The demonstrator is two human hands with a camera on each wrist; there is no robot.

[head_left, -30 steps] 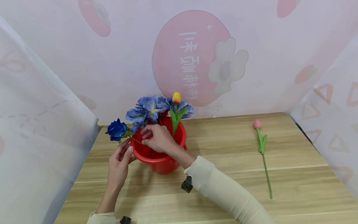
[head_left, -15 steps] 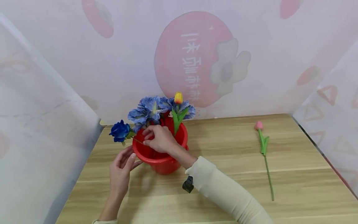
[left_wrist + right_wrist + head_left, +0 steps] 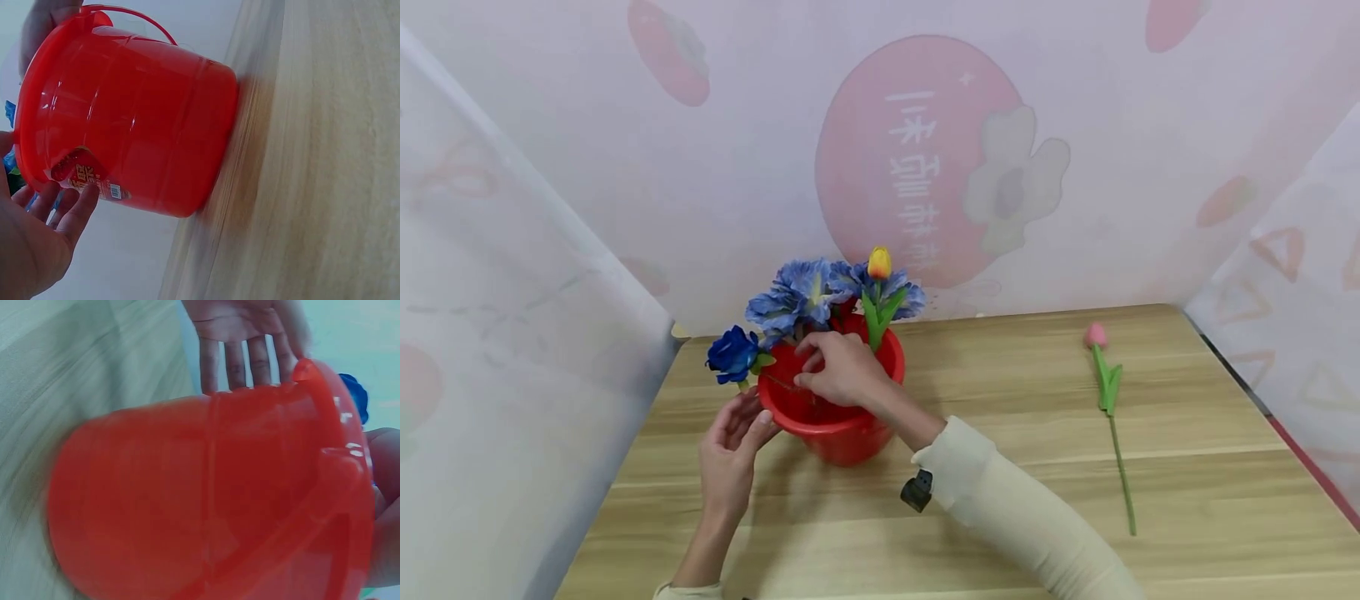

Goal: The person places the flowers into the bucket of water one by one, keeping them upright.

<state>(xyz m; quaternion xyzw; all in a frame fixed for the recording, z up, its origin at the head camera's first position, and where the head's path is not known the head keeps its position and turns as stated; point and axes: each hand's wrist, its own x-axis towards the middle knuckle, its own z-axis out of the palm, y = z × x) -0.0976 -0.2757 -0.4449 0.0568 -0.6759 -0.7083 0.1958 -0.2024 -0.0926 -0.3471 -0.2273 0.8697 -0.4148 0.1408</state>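
A red bucket [image 3: 850, 446] stands upright on the table and holds several artificial flowers. My right hand [image 3: 842, 368] is over its opening and pinches the thin stem of a blue rose [image 3: 732, 354]. The rose's bloom leans out over the left rim, its stem running into the bucket. Beside that rim is my left hand [image 3: 728, 467], its thumb near the edge. In the left wrist view the left hand's fingers [image 3: 75, 215] lie loosely along the bucket's outer wall by a label. In the right wrist view those fingers look nearly straight.
Large blue ruffled flowers [image 3: 797, 296] and a yellow-orange tulip [image 3: 879, 262] rise from the bucket's back. A pink tulip [image 3: 1104, 387] lies on the wooden table [image 3: 1000, 500] to the right. Printed white cloth [image 3: 737, 167] walls off the back and sides.
My right hand has drawn slightly to the right, and the blue rose has come closer to the bucket's left rim. The left hand stays beside the bucket. The head view has shifted a little.
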